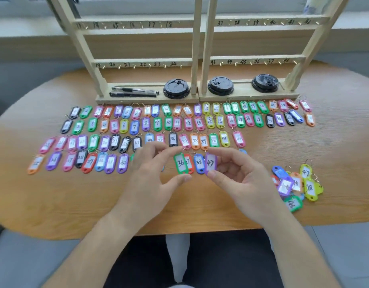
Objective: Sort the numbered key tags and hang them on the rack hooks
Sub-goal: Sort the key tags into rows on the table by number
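Right hand pinched purple tag 47 by its two ends, thumb at the near end and fingertips at the far end, and held it upright just above the table, right of the near row. Left hand hovered with curled fingers around green tag 36; could not tell whether it pinched the tag or only framed it. Tags were judged light, stiff plastic with smooth edges. They are likely to slide on the wood if nudged, so a grip across the frame or at the ring end should serve best, with the ring left free for a hook. Four sorted rows lay between the hands and the rack. An unsorted heap sat near right, its tags overlapping and most numbers covered. The hooks in view carried nothing. The rack's top was cut off by the frame. Far-row numbers and the leftmost tags were too blurred to read. The left hand hid part of the near row, and the right hand hid most of a blue tag behind it. Pens and black lids rested on the rack base.
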